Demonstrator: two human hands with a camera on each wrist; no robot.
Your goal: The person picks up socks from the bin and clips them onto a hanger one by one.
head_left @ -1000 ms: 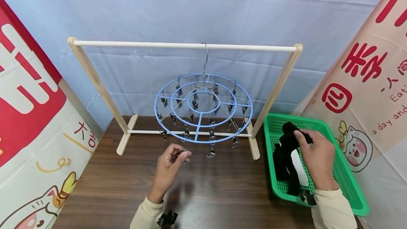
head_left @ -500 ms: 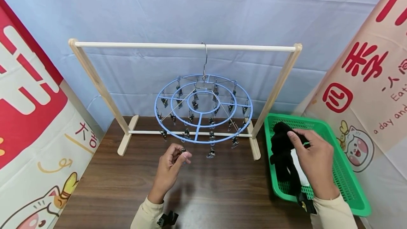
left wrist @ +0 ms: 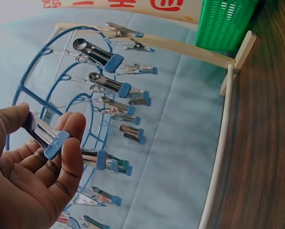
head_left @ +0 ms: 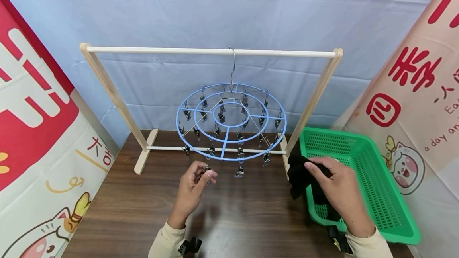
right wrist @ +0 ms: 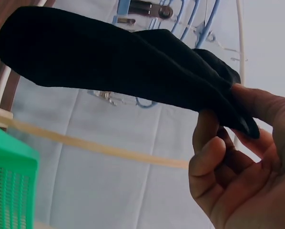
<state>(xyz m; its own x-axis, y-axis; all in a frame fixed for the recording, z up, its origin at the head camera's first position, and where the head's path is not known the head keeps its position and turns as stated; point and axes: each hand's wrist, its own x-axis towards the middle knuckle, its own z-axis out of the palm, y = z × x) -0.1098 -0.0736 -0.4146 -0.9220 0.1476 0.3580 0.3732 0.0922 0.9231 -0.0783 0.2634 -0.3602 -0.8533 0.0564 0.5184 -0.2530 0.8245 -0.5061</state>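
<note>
A metal clip with blue tips (left wrist: 49, 138) is pinched between the thumb and fingers of my left hand (head_left: 190, 192), just below the front of a round blue clip hanger (head_left: 225, 142). Several similar clips dangle from its rings. My right hand (head_left: 338, 194) grips a black sock (right wrist: 99, 59) by one end, thumb on top. In the right wrist view the sock stretches out to the left, its rounded end free. The head view has it at the left edge of a green basket (head_left: 337, 133); my hand covers part of the basket's inside.
The hanger hooks over the white bar (head_left: 161, 51) of a wooden rack (head_left: 109, 86) standing on the brown table (head_left: 125, 210). A pale blue cloth (head_left: 186, 7) hangs behind. Printed banners flank both sides, the right one (head_left: 412, 110) close to the basket.
My right hand has drawn the black sock leftward, from inside the basket to its left rim. The left hand stays in place with the clip.
</note>
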